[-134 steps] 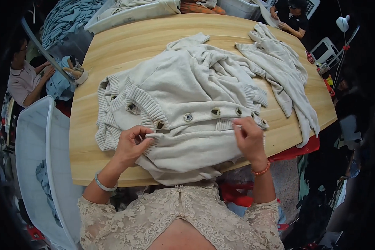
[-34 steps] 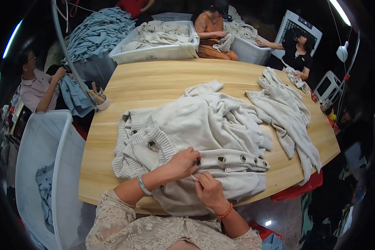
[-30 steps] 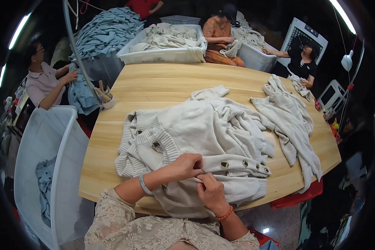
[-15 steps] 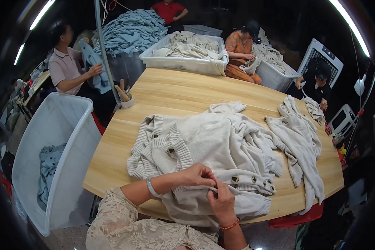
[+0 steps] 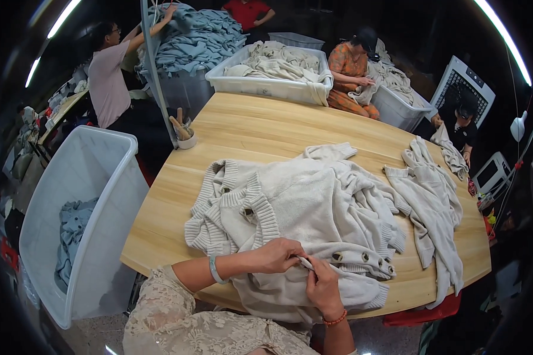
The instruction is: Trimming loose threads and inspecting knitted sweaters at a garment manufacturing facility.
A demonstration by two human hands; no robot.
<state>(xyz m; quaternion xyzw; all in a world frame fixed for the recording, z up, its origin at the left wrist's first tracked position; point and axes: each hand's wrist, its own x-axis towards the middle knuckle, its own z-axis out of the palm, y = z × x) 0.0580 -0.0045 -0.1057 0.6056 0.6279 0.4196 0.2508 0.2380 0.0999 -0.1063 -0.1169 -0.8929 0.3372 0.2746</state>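
Note:
A cream knitted cardigan (image 5: 320, 189) is spread on the table before me, its ribbed collar and cuffs bunched at the left. My left hand (image 5: 278, 255), with a pale bangle at the wrist, pinches the cardigan's front edge. Beside it my right hand (image 5: 324, 287), wearing a beaded bracelet, grips the same edge, the fingertips of both hands nearly meeting. What exactly lies between the fingertips is too small to make out. Dark buttons (image 5: 366, 257) run along the band just right of my right hand. Farther right lies a second cream knitted garment (image 5: 429, 201).
The wooden table (image 5: 249, 121) carries a small cup of wooden-handled tools (image 5: 185, 141) at its far left. A deep white bin (image 5: 100, 189) with a blue-grey garment stands left. Behind are a tub of cream knits (image 5: 219, 78), a blue-grey pile (image 5: 201, 41) and several people.
The view shifts slightly. My hands stay on the cardigan edge, fingers a little rearranged. The person at the left now reaches up to the blue-grey pile.

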